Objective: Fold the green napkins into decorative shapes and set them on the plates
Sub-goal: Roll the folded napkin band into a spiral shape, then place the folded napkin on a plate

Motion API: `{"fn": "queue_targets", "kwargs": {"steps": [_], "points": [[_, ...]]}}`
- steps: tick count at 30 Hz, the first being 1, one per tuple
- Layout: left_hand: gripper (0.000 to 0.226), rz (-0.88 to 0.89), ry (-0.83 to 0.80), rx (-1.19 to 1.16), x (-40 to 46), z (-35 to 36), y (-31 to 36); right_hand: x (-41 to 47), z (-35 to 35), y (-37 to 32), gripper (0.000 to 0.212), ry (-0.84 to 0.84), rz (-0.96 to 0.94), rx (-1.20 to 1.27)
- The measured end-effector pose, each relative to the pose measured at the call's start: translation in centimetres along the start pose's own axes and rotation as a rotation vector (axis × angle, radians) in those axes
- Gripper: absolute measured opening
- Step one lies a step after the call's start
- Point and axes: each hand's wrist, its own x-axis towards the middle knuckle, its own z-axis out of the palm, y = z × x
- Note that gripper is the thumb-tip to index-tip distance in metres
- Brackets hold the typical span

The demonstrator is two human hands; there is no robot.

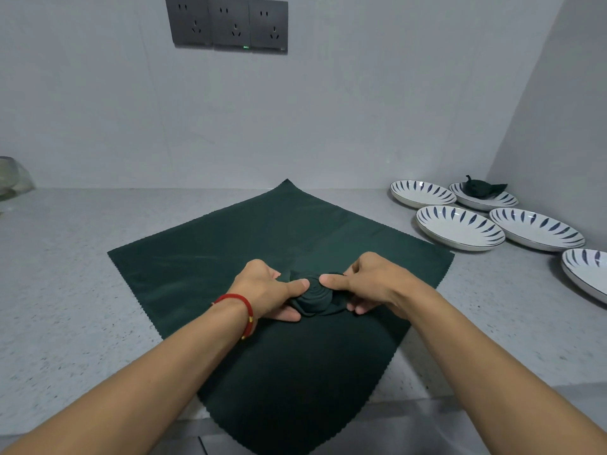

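Note:
A dark green napkin rolled into a rose-like spiral [314, 298] sits between my two hands, above a flat green napkin [262, 238] spread as a diamond on the counter. My left hand [267, 290], with a red bracelet on the wrist, grips the spiral's left side, thumb on top. My right hand [368, 284] grips its right side the same way. At the back right, a folded green napkin [483, 188] rests in the far plate [505, 200]. Other white plates with blue leaf marks lie empty, such as the nearest middle plate [460, 226].
The speckled grey counter [65, 290] meets the grey wall behind and a side wall at the right. Several plates crowd the right side, one [588, 274] cut by the frame edge. A glass object [13, 178] stands far left. Wall sockets [226, 24] hang above.

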Motion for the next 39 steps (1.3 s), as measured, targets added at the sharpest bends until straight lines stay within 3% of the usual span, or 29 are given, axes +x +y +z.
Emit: {"fn": "queue_targets", "kwargs": {"steps": [4,8,14,19,29,33,36,39], "points": [[0.067,-0.029,-0.044,-0.046,-0.1,0.3,0.6,0.1,0.7,-0.2,0.051,-0.063,0.044,0.202],[0.055,-0.064,-0.048,-0.097,-0.4,0.6,1.4,-0.2,1.5,-0.2,0.026,0.004,0.024,0.276],[0.027,-0.099,-0.02,-0.19,-1.1,0.5,1.9,-0.7,1.6,-0.3,0.023,0.105,0.002,0.245],[0.022,0.009,0.0,-0.153,-0.7,2.9,4.4,-1.3,-1.2,0.3,0.027,0.173,-0.009,0.271],[0.011,0.151,-0.144,-0.231,4.1,19.9,14.6,-1.6,-18.5,7.2,0.038,0.47,0.034,0.259],[0.019,0.091,-0.222,-0.274,7.8,28.0,16.9,0.4,-24.7,12.3,0.053,0.589,0.116,0.216],[0.009,0.034,-0.317,-0.277,10.5,32.7,18.3,2.2,-28.3,15.0,0.039,0.636,0.165,0.253],[0.008,0.087,-0.281,-0.213,14.3,37.2,19.8,4.3,-32.2,17.3,0.033,0.679,0.213,0.236]]}}
